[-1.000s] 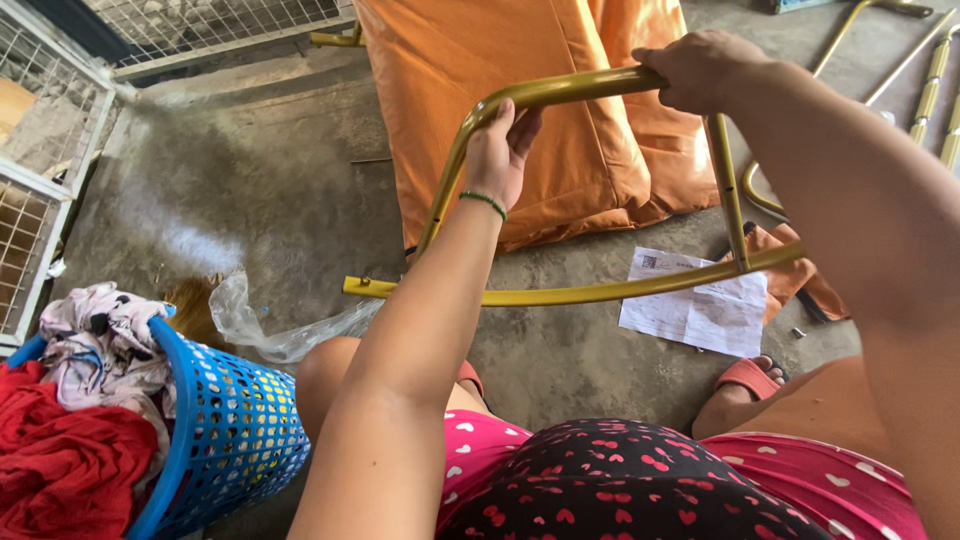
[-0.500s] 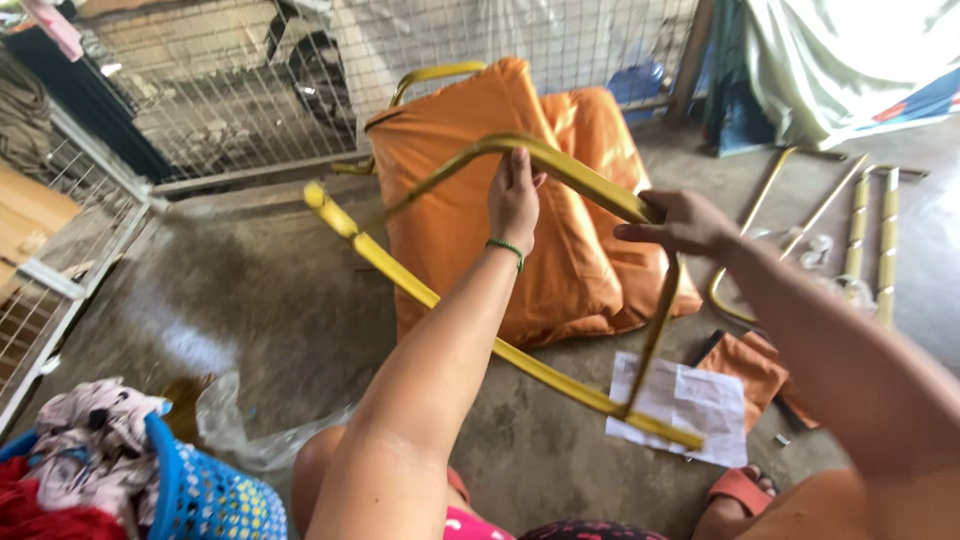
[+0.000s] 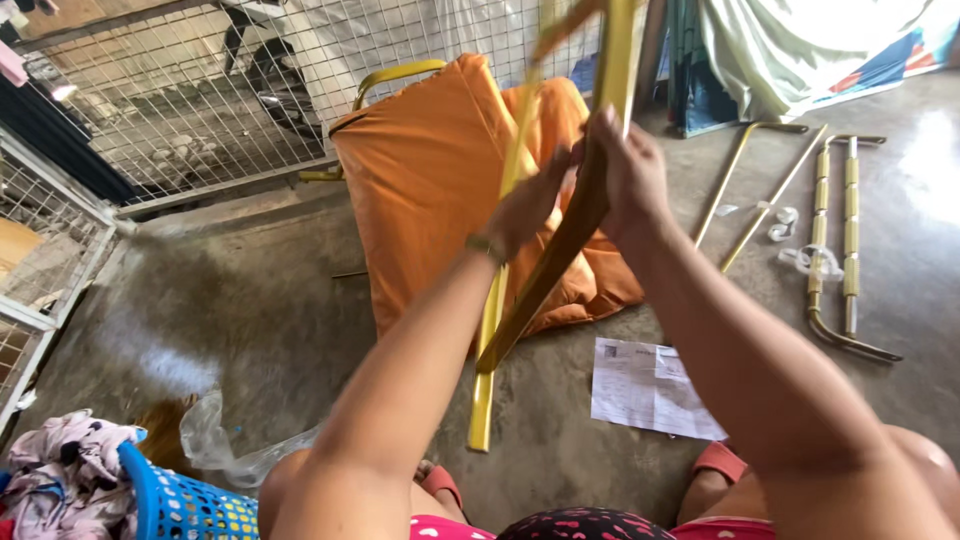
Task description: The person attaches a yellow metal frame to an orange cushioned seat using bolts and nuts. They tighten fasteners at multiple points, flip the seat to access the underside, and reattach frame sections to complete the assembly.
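Both my hands hold a gold metal frame piece [image 3: 500, 330] upright in front of me. My left hand [image 3: 530, 205] grips its left bar about halfway up. My right hand [image 3: 625, 175] is closed around the darker curved bar beside it. The frame's lower end [image 3: 480, 435] reaches down to the concrete floor, and its top runs out of view above. Behind it an orange fabric cushion [image 3: 440, 190] on another gold frame lies on the floor.
Several gold tubes [image 3: 835, 235] and clear plastic wrap lie on the floor at right. A printed paper sheet [image 3: 645, 390] lies near my red sandal [image 3: 720, 462]. A blue laundry basket [image 3: 185, 505] with clothes sits bottom left. Wire mesh fencing [image 3: 190, 110] runs behind.
I have swung the gold frame from a flat, sideways hold to upright, edge-on. My hands have come close together on it, and my view has tilted up.
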